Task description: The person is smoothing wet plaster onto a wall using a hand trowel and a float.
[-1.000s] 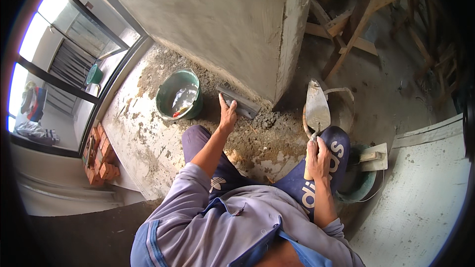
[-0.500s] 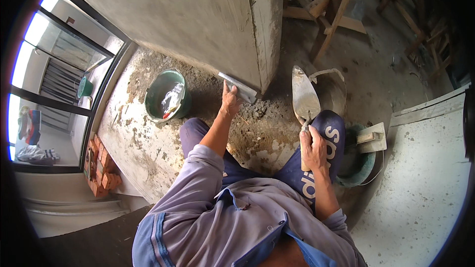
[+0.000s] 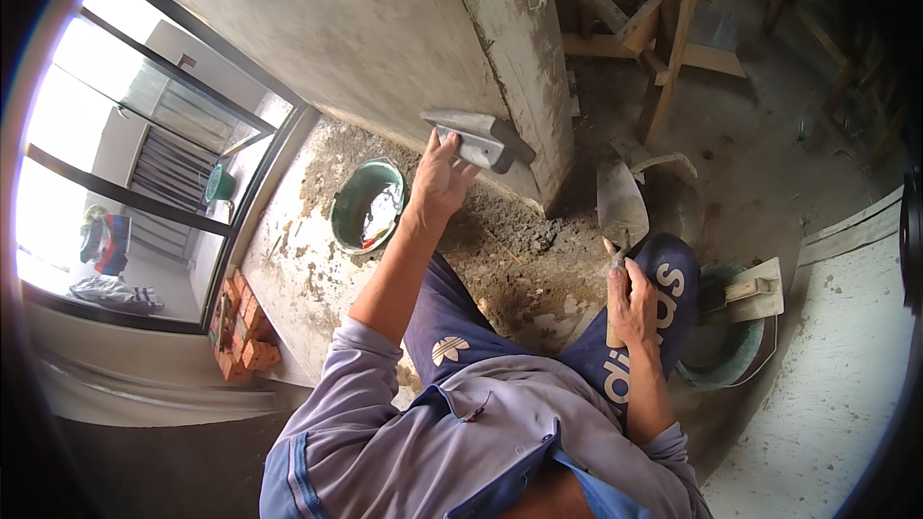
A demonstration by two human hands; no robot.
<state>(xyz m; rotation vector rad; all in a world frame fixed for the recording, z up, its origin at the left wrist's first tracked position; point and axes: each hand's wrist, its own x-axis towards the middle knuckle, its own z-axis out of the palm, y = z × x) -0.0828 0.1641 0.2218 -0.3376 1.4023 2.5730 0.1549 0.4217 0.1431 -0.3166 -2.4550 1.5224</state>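
My left hand (image 3: pixel 442 180) grips a grey metal finishing trowel (image 3: pixel 486 142), raised against the lower part of the plastered wall (image 3: pixel 356 19), near its corner. My right hand (image 3: pixel 630 304) is closed on the handle of a pointed trowel (image 3: pixel 621 207), whose blade points away from me beside my right knee. Left of centre on the floor stands a green bucket (image 3: pixel 346 216) with shiny items inside. A wet grey mortar patch (image 3: pixel 534 235) lies along the wall's foot. Right of my knee, a float (image 3: pixel 769 288) rests on another bucket (image 3: pixel 721 365).
At left are a glazed frame (image 3: pixel 130 135) with a green tub (image 3: pixel 219 185) beyond it and a stack of red bricks (image 3: pixel 250 336). Timber trestles (image 3: pixel 673 38) stand at upper right. A curved speckled white surface (image 3: pixel 827 365) runs along the right, and a worn container (image 3: pixel 673 178) sits behind the pointed trowel.
My left hand has lifted the finishing trowel upward from the wall's foot. My right hand still holds the pointed trowel near my knee. The view has shifted slightly.
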